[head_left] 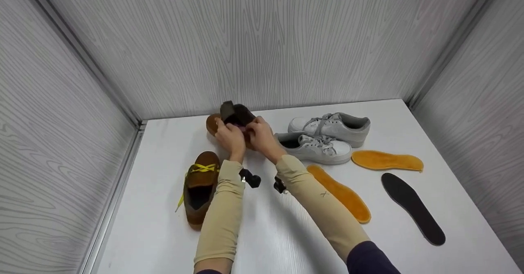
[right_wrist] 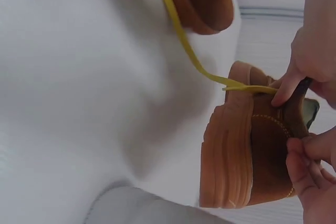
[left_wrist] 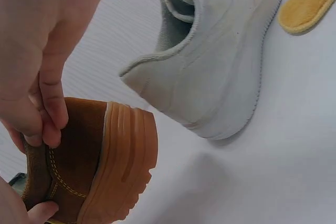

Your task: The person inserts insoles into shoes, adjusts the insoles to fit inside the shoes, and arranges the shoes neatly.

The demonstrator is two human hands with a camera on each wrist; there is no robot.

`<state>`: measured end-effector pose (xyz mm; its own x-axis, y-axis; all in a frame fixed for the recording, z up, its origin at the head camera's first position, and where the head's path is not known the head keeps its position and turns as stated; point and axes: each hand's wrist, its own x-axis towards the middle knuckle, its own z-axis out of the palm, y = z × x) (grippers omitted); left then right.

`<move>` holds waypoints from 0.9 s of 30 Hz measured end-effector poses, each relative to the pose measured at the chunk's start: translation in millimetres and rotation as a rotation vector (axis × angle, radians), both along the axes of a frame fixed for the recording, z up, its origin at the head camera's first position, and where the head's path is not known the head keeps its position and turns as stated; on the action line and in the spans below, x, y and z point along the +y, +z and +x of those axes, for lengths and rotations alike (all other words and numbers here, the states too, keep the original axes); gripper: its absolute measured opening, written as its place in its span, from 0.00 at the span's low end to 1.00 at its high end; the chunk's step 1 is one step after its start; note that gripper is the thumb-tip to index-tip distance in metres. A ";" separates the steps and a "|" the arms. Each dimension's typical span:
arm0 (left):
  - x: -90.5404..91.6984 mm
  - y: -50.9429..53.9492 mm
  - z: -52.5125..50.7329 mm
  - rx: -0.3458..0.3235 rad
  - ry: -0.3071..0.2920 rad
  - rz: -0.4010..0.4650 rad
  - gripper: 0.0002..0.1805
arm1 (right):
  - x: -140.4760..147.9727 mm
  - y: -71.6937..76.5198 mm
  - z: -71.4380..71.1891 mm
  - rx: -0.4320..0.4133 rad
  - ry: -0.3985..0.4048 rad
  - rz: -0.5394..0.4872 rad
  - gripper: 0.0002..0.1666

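Brown shoe point(right_wrist: 268, 156) near the back wall point(head_left: 262, 44), just left of the white sneakers point(head_left: 323, 139). Your right hand point(head_left: 263, 139) pinches its rim between thumb and fingers; your left hand point(head_left: 230, 139) grips the rim opposite.

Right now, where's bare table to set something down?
Left of the yellow-laced shoe, or right of the white sneakers, behind the farther orange insole. It's crowded where the left hand and right hand hold the other brown shoe.
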<state>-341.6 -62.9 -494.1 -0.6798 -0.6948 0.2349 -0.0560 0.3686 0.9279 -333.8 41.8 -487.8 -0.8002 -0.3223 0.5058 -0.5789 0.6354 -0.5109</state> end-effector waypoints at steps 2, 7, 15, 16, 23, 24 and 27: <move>-2.0 5.9 0.8 0.012 -0.003 -0.026 0.26 | -1.1 7.0 2.5 0.025 0.000 -0.012 0.07; -5.7 20.8 6.5 0.066 -0.013 -0.101 0.24 | -0.2 23.0 13.7 0.049 0.001 -0.036 0.07; -8.3 43.7 22.2 0.191 -0.101 -0.222 0.20 | 8.7 49.6 44.6 0.186 0.031 -0.032 0.04; -8.0 46.7 24.8 0.211 -0.117 -0.230 0.19 | 10.5 51.9 49.3 0.223 0.036 -0.029 0.04; -3.3 67.0 59.1 0.310 -0.239 -0.202 0.18 | 22.4 62.2 85.3 0.431 0.084 -0.075 0.05; -2.6 69.1 65.9 0.324 -0.260 -0.186 0.18 | 24.1 64.1 91.8 0.446 0.095 -0.089 0.06; -0.3 74.2 87.5 0.364 -0.311 -0.154 0.18 | 29.1 69.4 113.6 0.486 0.116 -0.121 0.06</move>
